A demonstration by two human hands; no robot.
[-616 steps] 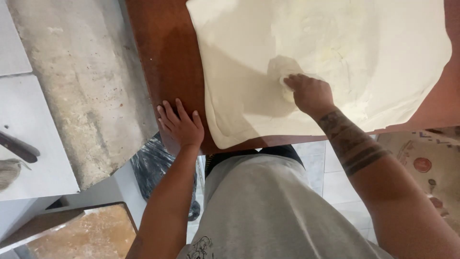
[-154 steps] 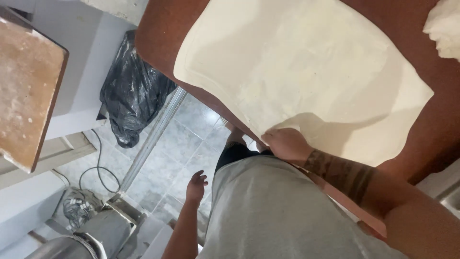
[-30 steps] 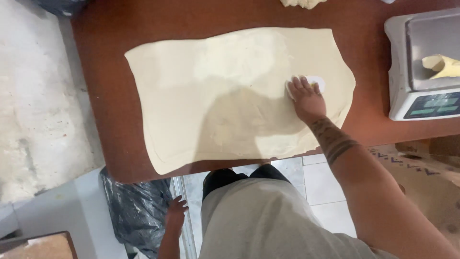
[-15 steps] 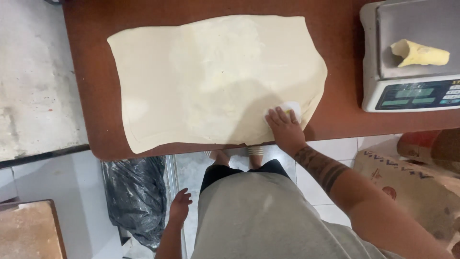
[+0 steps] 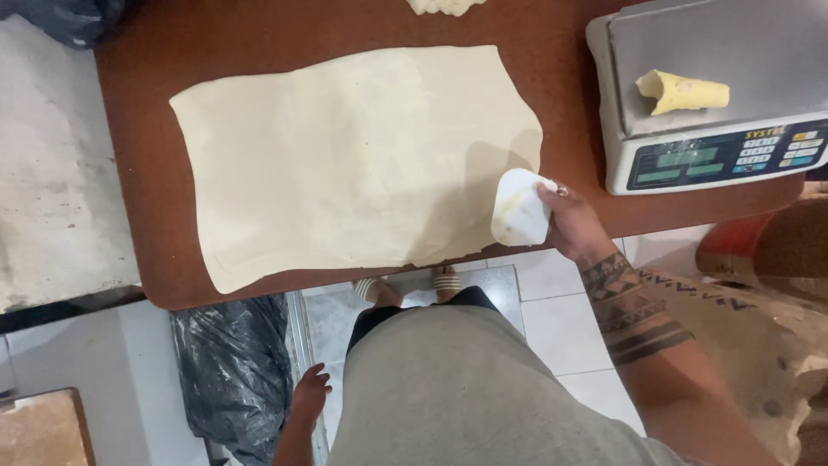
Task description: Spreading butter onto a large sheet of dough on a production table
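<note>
Looking down at the reddish-brown surface (image 5: 138, 129), I see the rolled-out dough sheet (image 5: 354, 164) covering most of its middle, a rough rectangle whose long axis runs along the surface's near edge, from the far-left corner area toward the scale (image 5: 707, 95) at the right end. A yellowish lump (image 5: 681, 91) sits on the scale's pan. My right hand (image 5: 569, 224) is at the near edge, just off the sheet's near-right corner, closed around a white plastic scraper (image 5: 520, 207) whose rounded blade touches or overlaps that corner. So the whole sheet lies to the left and away from my grip. My left hand (image 5: 308, 399) hangs loosely open and empty below the surface, beside a black bag (image 5: 233, 371) on the floor, well apart from the dough, so the right is far nearer.
</note>
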